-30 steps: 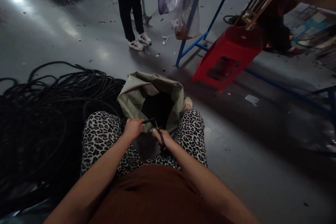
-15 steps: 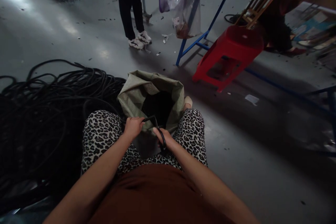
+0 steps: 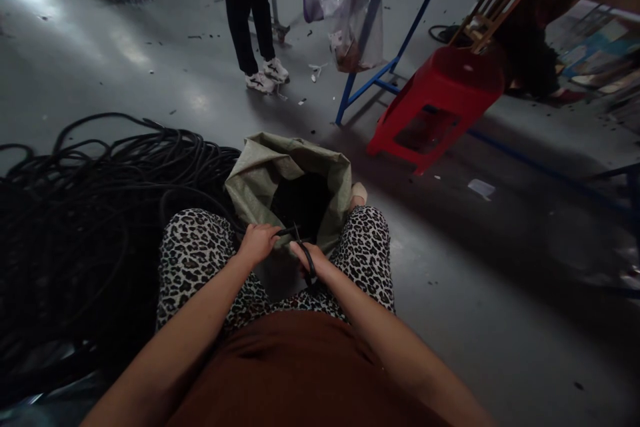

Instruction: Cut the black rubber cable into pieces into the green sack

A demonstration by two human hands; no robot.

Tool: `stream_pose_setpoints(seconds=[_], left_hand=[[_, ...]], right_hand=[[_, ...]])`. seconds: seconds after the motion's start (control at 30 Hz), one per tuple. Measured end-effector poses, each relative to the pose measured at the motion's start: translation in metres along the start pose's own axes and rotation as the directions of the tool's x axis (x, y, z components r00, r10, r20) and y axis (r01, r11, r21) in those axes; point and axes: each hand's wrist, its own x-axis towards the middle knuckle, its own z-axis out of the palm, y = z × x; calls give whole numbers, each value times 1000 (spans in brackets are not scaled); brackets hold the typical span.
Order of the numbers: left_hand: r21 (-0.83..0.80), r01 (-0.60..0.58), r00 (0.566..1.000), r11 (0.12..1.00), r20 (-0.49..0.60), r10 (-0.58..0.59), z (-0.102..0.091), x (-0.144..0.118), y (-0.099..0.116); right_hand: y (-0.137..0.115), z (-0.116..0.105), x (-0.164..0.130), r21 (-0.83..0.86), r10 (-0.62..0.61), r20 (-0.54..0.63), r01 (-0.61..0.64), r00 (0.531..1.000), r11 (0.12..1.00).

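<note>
My left hand [image 3: 259, 243] is closed around a black rubber cord [image 3: 286, 231], whose end sticks out to the right. In my right hand [image 3: 311, 257] is a pair of scissors [image 3: 309, 261] with black handles, its blades pointing up beside the cord's end. Whether the blades touch the cord I cannot tell. Just beyond both hands, between my knees, stands an open woven sack [image 3: 250, 197] with dark contents that I cannot make out singly. To the left lies a large tangled heap of black cord [image 3: 170, 153].
A red plastic stool [image 3: 450, 90] stands ahead on the right, by a blue-legged table [image 3: 350, 90]. A clear plastic bag [image 3: 357, 33] hangs from the table. A person in dark trousers [image 3: 245, 7] stands ahead. Another person sits or crouches at the far right. Small scraps litter the floor.
The cord end between my hands lies a little lower and flatter, and the scissor blades stand more upright against it. Both hands keep nearly the same place.
</note>
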Motion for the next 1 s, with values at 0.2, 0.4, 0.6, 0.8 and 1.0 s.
stream_pose_setpoints(seconds=[0.2,0.4,0.6,0.8,1.0], left_hand=[[-26,-8,1000,1000,3,8,1,0,-2],[-34,38,998,999,-40,-39,-3,-3,-4],[-2,53,999,999,-1,-53,-9,-3,-4],[0,39,999,999,3,-39,-4,-1,-2],[5,55,998,999,20,-55,-2,0,-2]], right_hand=[[-1,-1,-2,-17,18,-18,-18,1000,1000],[-3,-5,-4,-3,-41,-80,40,996,999],[-14,-6,-11,-13,-8,-100,7,995,1000],[-17,-8,-14,-104,-19,-106,8,994,995],[-15,-9,-13,-163,-24,-102,7,995,987]])
